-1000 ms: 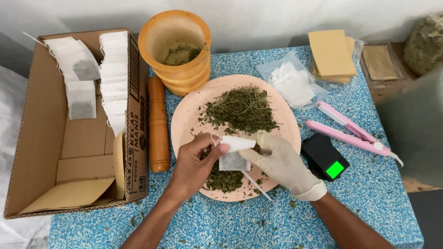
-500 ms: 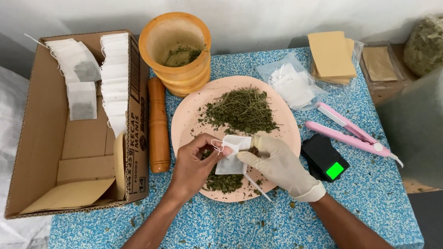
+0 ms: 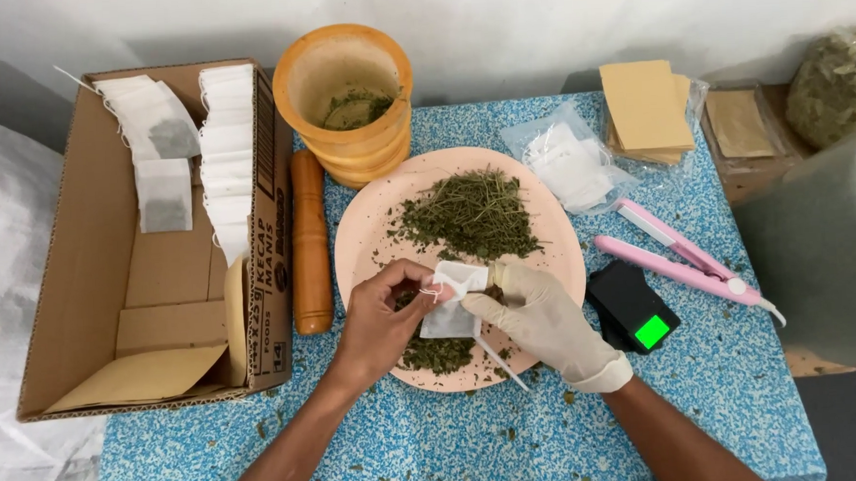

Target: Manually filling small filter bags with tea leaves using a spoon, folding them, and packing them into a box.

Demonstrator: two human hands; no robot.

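Note:
My left hand point(image 3: 382, 321), bare, pinches the upper left edge of a small white tea bag point(image 3: 455, 307) held over a pink plate point(image 3: 370, 224). My right hand point(image 3: 539, 314), in a white glove, grips the same bag from its right side; a thin stick pokes out below it. A pile of dried green herbs point(image 3: 470, 215) lies on the far half of the plate, and a smaller heap point(image 3: 440, 353) lies under the bag near the plate's front rim.
An open cardboard box point(image 3: 94, 313) at the left holds rows of filled tea bags point(image 3: 227, 143). A wooden pestle point(image 3: 310, 238) lies beside it, an orange mortar point(image 3: 348, 95) behind. To the right lie a plastic pouch point(image 3: 569, 162), brown envelopes point(image 3: 645, 106), a pink sealer point(image 3: 684, 260) and a black scale point(image 3: 635, 308).
Both hands have shifted slightly toward me with the tea bag, and the fingers have closed in on its top edge. Nothing else on the table has moved.

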